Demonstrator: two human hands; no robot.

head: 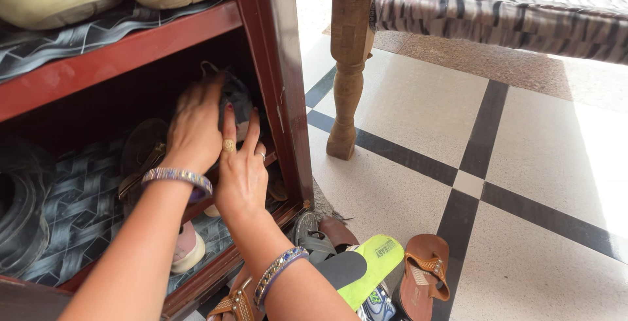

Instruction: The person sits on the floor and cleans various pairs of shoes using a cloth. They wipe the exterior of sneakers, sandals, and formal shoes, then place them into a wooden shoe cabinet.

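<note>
Both my hands are inside the middle shelf of the red wooden rack. My left hand is spread flat over a dark grey shoe pushed up against the rack's right post, fingers bent over its top; whether they have closed round it I cannot tell, since the hand hides the grip. My right hand stands just beside it, fingers straight and loosely apart, tips touching the shoe's near side, holding nothing.

To do this well, I judge I should keep the left hand pressing the shoe down and back so it sits square against the post, and use the right fingertips only to steady or nudge the heel, not to pinch. A brown sandal lies just to the left on the patterned liner, so my left wrist should stay high enough not to drag it. The shelf is dark and cramped; slow moves suit it.

On the floor by my right forearm lie a grey sandal, a green-soled shoe and a tan slipper, well clear of the shelf.
</note>
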